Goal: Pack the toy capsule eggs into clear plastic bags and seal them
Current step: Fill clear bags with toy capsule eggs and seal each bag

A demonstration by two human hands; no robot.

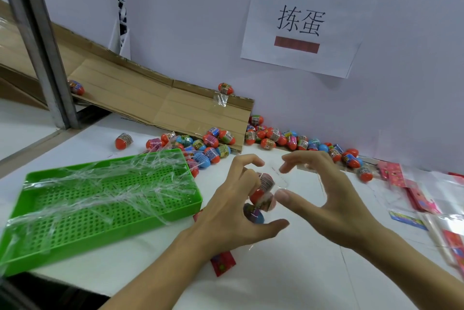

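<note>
At centre of the white table [288, 272], both my hands are up and working close together. My left hand [231, 209] has its fingers curled round a small cluster of capsule eggs [263, 196] — one red, one blue below it, wrappers blurred — with the thumb stretched out underneath. At three o'clock from those eggs, my right hand [334, 199] is spread wide, thumb tip almost touching the cluster. Around the eggs lies a clear plastic bag [283, 179]; whether my right fingers actually pinch its film I cannot tell, it's too faint. Off at twelve o'clock, the loose egg pile [276, 137] runs along the foot of the wall, spilling from under a cardboard ramp [160, 101]. At nine o'clock sits the green perforated tray [105, 224], with crinkled clear film draped over it. Out at three o'clock, flat packets and bags [421, 199] lie scattered. High on the wall hangs a paper sign [301, 23].
</note>
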